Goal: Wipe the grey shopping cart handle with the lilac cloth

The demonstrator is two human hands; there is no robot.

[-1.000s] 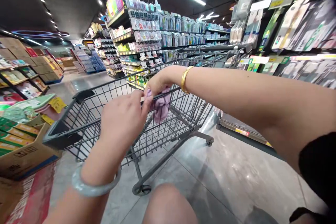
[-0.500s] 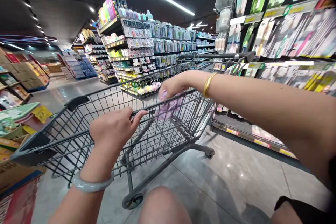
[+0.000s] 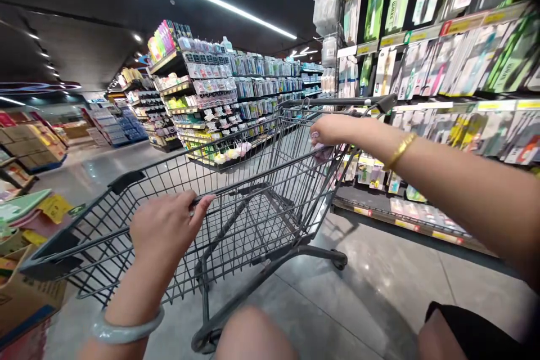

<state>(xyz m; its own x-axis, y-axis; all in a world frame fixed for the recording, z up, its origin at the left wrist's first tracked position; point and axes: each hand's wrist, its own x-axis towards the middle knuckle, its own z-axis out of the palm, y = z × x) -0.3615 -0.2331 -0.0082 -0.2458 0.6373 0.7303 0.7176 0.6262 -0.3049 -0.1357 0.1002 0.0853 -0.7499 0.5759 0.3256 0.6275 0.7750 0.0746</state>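
Observation:
My left hand is wrapped over the near top rail of a dark grey wire shopping cart, thumb along the rail. A pale stone bangle circles that wrist. Over the cart's right part, close to the handle end, reaches my right hand, fingers bent down and closed on a crumpled purple cloth. Only a little of the cloth shows; the rail and fingers cover the rest. A gold bracelet sits on the right wrist.
Shelves of hanging packaged goods stand close on my right. Across the aisle is another stocked shelf unit. At the left lie a cardboard box and plastic basins. My bare knee is below the cart, above grey floor tiles.
My right hand has moved right with the purple cloth, from mid-basket toward the handle end. My left hand keeps its hold on the rail. The view has shifted slightly.

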